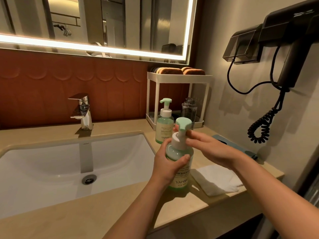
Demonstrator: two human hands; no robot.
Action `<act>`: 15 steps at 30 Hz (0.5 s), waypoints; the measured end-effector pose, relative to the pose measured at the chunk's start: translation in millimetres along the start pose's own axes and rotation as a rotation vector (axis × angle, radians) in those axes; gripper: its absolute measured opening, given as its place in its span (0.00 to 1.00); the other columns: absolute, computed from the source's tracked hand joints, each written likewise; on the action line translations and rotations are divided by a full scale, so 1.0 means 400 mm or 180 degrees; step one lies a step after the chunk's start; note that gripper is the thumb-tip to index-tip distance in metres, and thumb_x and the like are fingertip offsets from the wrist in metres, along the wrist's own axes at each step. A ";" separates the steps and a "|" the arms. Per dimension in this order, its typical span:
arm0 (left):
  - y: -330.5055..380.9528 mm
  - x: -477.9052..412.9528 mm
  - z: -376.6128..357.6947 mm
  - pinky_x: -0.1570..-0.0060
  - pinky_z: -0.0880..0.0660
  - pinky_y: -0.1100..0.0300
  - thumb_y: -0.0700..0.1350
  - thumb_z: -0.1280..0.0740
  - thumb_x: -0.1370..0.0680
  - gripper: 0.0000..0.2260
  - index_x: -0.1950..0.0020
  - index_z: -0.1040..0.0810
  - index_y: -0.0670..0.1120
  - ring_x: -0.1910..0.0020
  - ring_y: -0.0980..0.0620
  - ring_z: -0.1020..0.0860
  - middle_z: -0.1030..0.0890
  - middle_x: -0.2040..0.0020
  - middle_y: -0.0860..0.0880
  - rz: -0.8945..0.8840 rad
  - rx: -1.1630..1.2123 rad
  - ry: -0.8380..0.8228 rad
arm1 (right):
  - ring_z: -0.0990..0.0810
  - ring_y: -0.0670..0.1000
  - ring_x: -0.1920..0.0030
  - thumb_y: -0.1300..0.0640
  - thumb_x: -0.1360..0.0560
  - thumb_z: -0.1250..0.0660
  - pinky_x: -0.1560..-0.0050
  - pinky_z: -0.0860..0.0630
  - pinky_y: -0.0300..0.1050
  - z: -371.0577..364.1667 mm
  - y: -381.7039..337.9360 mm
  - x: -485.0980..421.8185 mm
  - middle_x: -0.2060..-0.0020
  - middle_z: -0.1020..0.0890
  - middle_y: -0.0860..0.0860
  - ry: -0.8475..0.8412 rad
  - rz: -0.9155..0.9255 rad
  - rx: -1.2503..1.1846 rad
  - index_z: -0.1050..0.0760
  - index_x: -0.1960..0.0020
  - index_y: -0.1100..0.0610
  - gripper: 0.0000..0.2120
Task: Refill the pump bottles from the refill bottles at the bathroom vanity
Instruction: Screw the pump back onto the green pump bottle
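Observation:
A green pump bottle (pixel 180 171) with a white collar and mint pump head stands on the beige counter to the right of the sink. My left hand (pixel 168 164) grips its body, thumb across the front. My right hand (pixel 205 145) pinches the white pump collar just below the head. A second, matching pump bottle (pixel 164 125) stands upright behind it. Further back, a clear bottle (pixel 189 110) with no cap sits on the lower shelf of a white rack.
A white sink basin (pixel 51 169) with a chrome faucet (pixel 82 112) fills the left. A folded white cloth (pixel 217 180) lies right of the held bottle. The white rack (pixel 179 78) carries brown towels. A black hair dryer (pixel 291 54) with a coiled cord hangs on the right wall.

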State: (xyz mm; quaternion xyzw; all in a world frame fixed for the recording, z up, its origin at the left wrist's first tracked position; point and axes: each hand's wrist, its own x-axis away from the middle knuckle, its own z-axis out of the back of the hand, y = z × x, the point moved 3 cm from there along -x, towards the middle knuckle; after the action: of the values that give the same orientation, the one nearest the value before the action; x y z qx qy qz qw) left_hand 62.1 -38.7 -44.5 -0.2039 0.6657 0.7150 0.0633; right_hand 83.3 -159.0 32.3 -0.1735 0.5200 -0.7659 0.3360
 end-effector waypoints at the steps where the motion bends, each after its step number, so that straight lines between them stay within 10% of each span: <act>1: 0.000 0.000 0.000 0.46 0.23 0.53 0.60 0.29 0.40 0.30 0.40 0.29 0.56 0.47 0.53 0.22 0.21 0.46 0.51 -0.0007 -0.0007 -0.0013 | 0.32 0.44 0.34 0.53 0.24 0.38 0.30 0.40 0.47 0.007 -0.001 0.003 0.38 0.26 0.39 0.0114 0.0104 0.0038 0.30 0.36 0.44 0.17; 9: 0.000 0.000 0.002 0.47 0.22 0.51 0.57 0.31 0.40 0.31 0.39 0.29 0.51 0.48 0.51 0.22 0.21 0.47 0.49 -0.0029 -0.0029 0.0035 | 0.23 0.48 0.51 0.52 0.36 0.24 0.54 0.26 0.41 0.007 -0.028 -0.042 0.51 0.21 0.50 0.0980 0.0289 0.0834 0.28 0.43 0.55 0.25; 15: -0.004 -0.004 -0.002 0.44 0.24 0.53 0.48 0.27 0.34 0.24 0.41 0.30 0.56 0.45 0.52 0.23 0.22 0.45 0.51 0.0004 -0.0060 -0.0023 | 0.26 0.45 0.43 0.41 0.38 0.26 0.42 0.27 0.45 -0.026 -0.002 -0.057 0.42 0.27 0.45 0.0461 -0.0023 0.0523 0.36 0.35 0.44 0.35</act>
State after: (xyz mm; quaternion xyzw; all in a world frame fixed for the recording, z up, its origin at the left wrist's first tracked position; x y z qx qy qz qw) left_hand 64.4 -38.8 -45.5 -0.2014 0.6588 0.7221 0.0633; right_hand 93.0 -135.9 31.0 -0.0914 0.4776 -0.8177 0.3079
